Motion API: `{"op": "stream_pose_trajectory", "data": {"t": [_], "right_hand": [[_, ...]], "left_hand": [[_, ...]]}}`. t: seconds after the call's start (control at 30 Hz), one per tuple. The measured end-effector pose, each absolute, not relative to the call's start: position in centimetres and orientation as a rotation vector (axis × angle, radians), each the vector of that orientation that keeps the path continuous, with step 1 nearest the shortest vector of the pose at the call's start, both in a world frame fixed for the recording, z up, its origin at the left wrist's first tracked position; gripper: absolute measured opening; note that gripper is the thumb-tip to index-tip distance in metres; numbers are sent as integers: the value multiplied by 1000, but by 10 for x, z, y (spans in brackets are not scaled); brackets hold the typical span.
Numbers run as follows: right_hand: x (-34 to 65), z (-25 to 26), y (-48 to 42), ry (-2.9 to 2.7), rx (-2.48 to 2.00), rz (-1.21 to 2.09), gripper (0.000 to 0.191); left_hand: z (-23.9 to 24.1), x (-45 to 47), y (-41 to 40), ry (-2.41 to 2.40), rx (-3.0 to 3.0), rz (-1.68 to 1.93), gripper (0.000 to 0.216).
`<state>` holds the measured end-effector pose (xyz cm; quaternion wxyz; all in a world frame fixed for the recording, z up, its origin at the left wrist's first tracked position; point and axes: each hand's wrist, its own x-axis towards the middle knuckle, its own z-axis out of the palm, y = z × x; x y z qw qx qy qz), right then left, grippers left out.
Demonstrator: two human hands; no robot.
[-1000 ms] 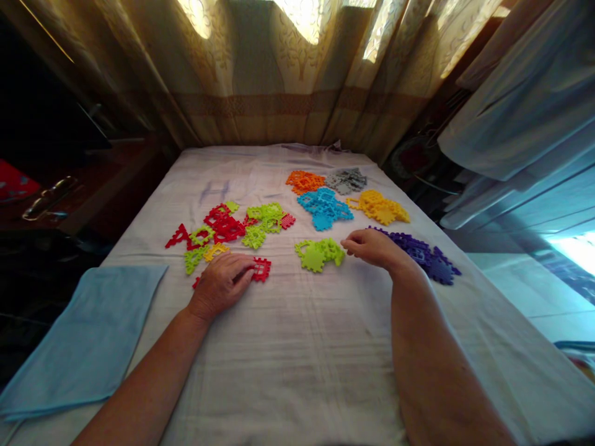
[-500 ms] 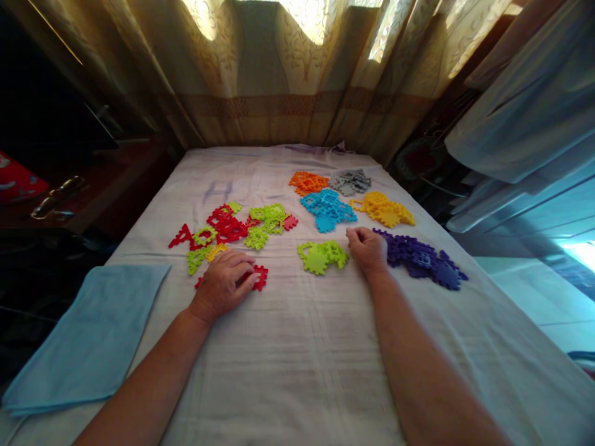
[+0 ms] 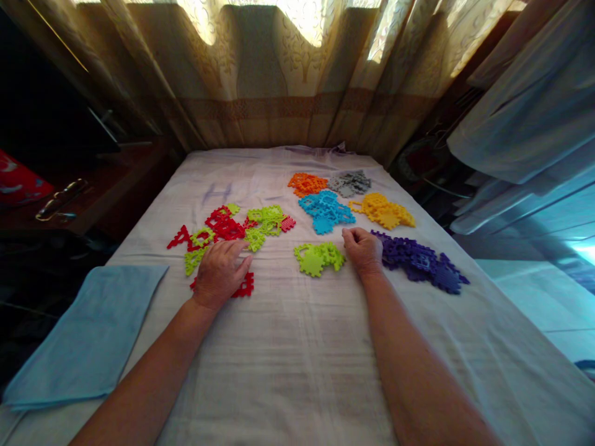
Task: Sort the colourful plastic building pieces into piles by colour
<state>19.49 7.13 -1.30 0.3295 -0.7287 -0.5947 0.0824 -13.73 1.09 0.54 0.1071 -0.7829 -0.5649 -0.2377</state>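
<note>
In the head view, the left hand [image 3: 220, 269] has just moved forward, its fingers loosely apart, so that they now reach toward a lime-green gear piece [image 3: 255, 239] in the mixed red-and-green group, while the red piece [image 3: 245, 285] by its thumb lies farther left than half a second ago. The right hand [image 3: 364, 248] stays between the separate lime-green pile [image 3: 313, 261] and the purple pile [image 3: 421, 260] on the cloth-covered surface [image 3: 297, 347], fingers curled together, no piece showing in them.
</note>
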Motion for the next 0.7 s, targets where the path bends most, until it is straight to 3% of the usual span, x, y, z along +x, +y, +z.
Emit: {"op": "stream_pose_trajectory", "data": {"t": [0.13,0.23,0.7], "right_hand": [[195,-14,71,-1567,-1912,227,37],[196,-15,72,-1567,-1912,230,37],[194,-13,73,-1580,-1922,225,37]], "left_hand": [[-1,-128,29,-1737,-2270,-481,36],[-4,-125,36,-1738,-2281,-449,31],[3,-117,23,-1684,-2360,-805,20]]}}
